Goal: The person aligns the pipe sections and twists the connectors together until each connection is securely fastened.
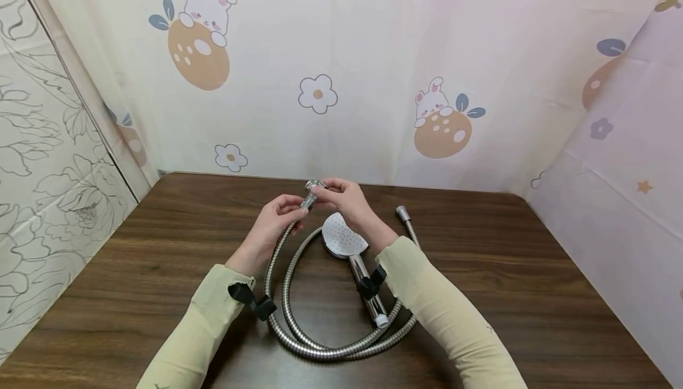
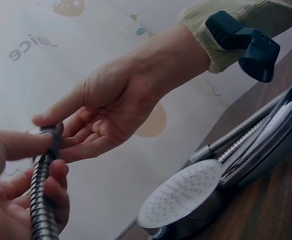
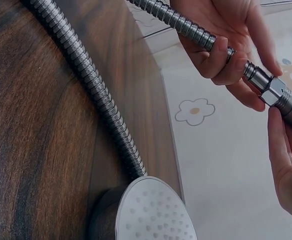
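My left hand [image 1: 267, 229] pinches a ribbed metal shower hose [image 3: 186, 27] just below its end. At that end sits a shiny metal fitting [image 3: 272, 91] with flat-sided faces. Thumb and fingers of my right hand [image 1: 347, 200] hold the fitting's tip, raised above the table's far part. In the left wrist view, fingers partly cover the joint. A chrome handheld shower head [image 1: 341, 236] with a white, dotted face lies on the table under my right wrist, its handle pointing toward me. Beside it, the hose's other end [image 1: 402, 214] rests with a smooth metal sleeve.
The hose lies in loops on the dark wooden table [image 1: 480, 294], around the shower head's handle. A pale curtain [image 1: 363, 134] printed with rabbits and flowers hangs behind the table's far edge. Black wrist mounts [image 1: 251, 301] sit on both sleeves.
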`<state>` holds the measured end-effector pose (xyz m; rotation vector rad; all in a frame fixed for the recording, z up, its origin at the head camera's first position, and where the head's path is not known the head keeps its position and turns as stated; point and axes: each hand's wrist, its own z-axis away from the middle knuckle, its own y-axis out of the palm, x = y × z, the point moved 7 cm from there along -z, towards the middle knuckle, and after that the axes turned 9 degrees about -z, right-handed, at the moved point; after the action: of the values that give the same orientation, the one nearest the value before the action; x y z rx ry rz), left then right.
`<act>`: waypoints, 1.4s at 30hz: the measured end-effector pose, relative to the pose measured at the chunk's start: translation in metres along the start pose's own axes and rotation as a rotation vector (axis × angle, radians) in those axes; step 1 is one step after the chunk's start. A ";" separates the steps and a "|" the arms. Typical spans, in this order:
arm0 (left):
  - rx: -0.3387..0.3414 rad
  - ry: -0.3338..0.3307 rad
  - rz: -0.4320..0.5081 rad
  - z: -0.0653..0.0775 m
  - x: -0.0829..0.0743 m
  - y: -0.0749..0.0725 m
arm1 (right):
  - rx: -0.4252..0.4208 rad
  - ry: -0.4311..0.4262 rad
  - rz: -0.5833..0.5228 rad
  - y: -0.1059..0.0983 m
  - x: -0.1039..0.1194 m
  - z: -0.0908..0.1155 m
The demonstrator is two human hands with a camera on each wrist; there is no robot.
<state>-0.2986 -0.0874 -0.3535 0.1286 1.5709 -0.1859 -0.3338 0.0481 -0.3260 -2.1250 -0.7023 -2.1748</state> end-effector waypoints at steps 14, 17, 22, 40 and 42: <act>0.096 -0.009 0.003 0.002 0.001 0.002 | -0.001 -0.018 0.040 0.000 0.001 0.000; 0.123 -0.007 -0.002 0.001 0.002 0.004 | -0.008 -0.017 0.049 -0.001 0.001 0.000; 0.122 0.036 0.015 0.000 0.000 0.005 | -0.007 -0.014 0.041 0.000 0.002 0.000; 0.028 0.005 0.011 0.001 -0.001 0.003 | 0.013 -0.021 0.054 0.003 0.000 0.000; 0.034 -0.002 0.007 0.001 0.000 0.004 | 0.018 -0.018 0.064 0.003 0.000 0.000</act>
<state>-0.2967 -0.0839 -0.3532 0.1605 1.5655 -0.2075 -0.3325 0.0457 -0.3254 -2.1309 -0.6423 -2.1118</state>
